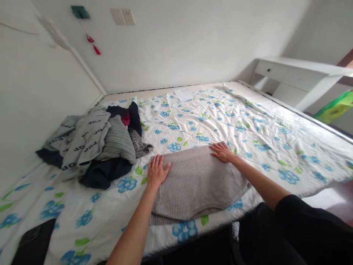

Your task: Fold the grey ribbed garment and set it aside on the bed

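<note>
Head view, the only one you have: your left hand [157, 171] lies flat, fingers spread, on the near-left corner of a grey knitted garment [197, 184], and your right hand [223, 152] lies just as flat on its far right corner. Neither hand grips anything; both palms press down on the knit with fingers released. The garment sits spread on the flowered quilt [248, 129] at the near edge of the bed, its ribbed hem curling toward you and hanging slightly over the side.

You appear to be in the smoothing stage of folding this piece: it is laid out and pinned flat, but its sides are not yet turned in. A sensible next move would call for pinching one side edge and carrying it across the middle while the other palm holds the knit in place, since the loose weave will probably drag and bunch if you pull without anchoring it.

To your left, well apart from the garment, lies a pile of clothes [93, 147], with a printed grey piece on top and dark ones beneath. A sheet of paper [183, 94] rests at the far side by the wall, and a dark flat object [34, 243] lies at the near-left corner.
</note>
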Tool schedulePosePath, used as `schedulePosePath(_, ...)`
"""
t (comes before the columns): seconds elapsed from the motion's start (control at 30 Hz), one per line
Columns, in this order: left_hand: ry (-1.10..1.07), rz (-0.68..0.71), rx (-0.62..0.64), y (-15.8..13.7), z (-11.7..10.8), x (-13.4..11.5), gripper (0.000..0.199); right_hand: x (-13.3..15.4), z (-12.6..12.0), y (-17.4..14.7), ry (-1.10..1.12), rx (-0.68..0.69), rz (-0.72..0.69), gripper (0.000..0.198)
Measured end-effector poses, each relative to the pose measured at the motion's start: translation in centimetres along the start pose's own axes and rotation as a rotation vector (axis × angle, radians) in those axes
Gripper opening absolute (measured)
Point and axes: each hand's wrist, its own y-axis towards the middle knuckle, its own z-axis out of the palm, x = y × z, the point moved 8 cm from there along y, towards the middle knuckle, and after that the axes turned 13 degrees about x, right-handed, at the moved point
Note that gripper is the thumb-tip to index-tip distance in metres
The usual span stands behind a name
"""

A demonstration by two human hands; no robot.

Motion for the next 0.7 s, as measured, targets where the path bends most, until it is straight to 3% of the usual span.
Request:
schedulePosePath(0.07, -0.006, 0.001, 0.003, 0.0, 0.0, 0.0, 0.080, -4.2, 0.3, -1.1, 0.041, -0.005, 0.083, 0.071)
schedulePosePath(0.17, -0.018, -0.006, 0.015, 0.0, 0.0, 0.1, 0.079, -7.1, 0.9, -1.7, 0.107, -0.053, 0.125, 0.067)
schedulePosePath(0.47, -0.008, -0.033, 0.055, -0.1, -1.5, -1.6, 0.078, -5.8, 0.1, -2.9, 0.200, -0.190, 0.075, 0.064)
schedulePosePath(0.6, 0.004, -0.049, 0.054, -2.0, -2.4, -2.5, 0.076, -7.2, -0.2, -6.0, 0.397, -0.249, 0.234, 0.068)
schedulePosePath(0.7, 0.019, -0.089, 0.080, -4.6, -2.6, -2.3, 0.077, -8.4, 1.3, -8.7, 0.601, -0.190, 0.338, 0.053)
